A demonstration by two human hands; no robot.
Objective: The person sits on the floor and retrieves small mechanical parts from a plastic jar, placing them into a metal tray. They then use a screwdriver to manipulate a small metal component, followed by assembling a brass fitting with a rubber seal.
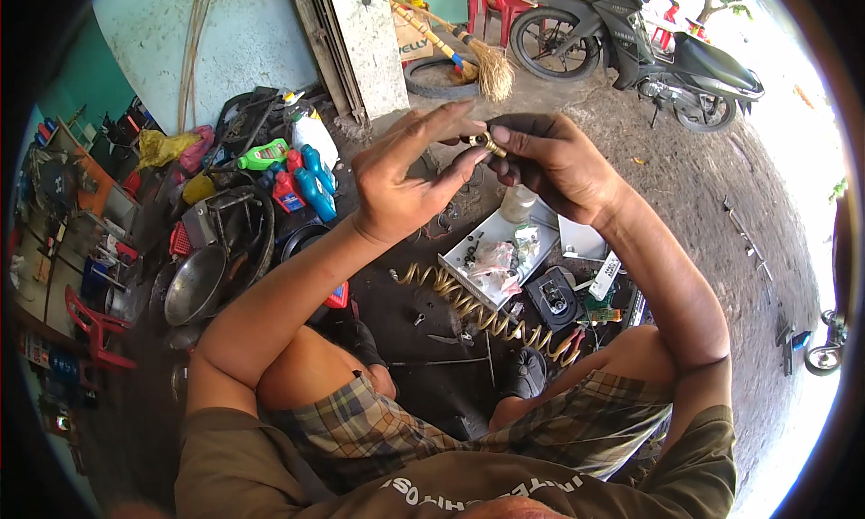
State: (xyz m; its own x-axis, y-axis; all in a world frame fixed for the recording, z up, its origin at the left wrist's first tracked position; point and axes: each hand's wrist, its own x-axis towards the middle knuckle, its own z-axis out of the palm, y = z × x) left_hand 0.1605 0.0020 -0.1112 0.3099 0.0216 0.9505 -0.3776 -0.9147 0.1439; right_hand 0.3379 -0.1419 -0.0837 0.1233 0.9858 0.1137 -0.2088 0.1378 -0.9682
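Raised in front of me, a small brass-coloured metal fitting [487, 144] sits between my two hands. My right hand [551, 154] pinches it between thumb and curled fingers; the fingertips are dark with grime. From the other side, my left hand [410, 169] has its thumb tip against the fitting, the index finger stretched above it. Which other left fingers bear on it is partly hidden. Below the hands lies a white tray [456, 257] holding plastic bags [492, 263] and a clear jar [517, 204]. A long gold coil spring [448, 285] runs along the tray's near side.
Oil bottles [314, 181] and a metal basin [195, 286] crowd the left. A black plastic part [555, 295], a green circuit board [602, 314] and pliers [569, 345] lie on the floor near my legs. At the back stand a straw broom [493, 68] and a motorbike [635, 55].
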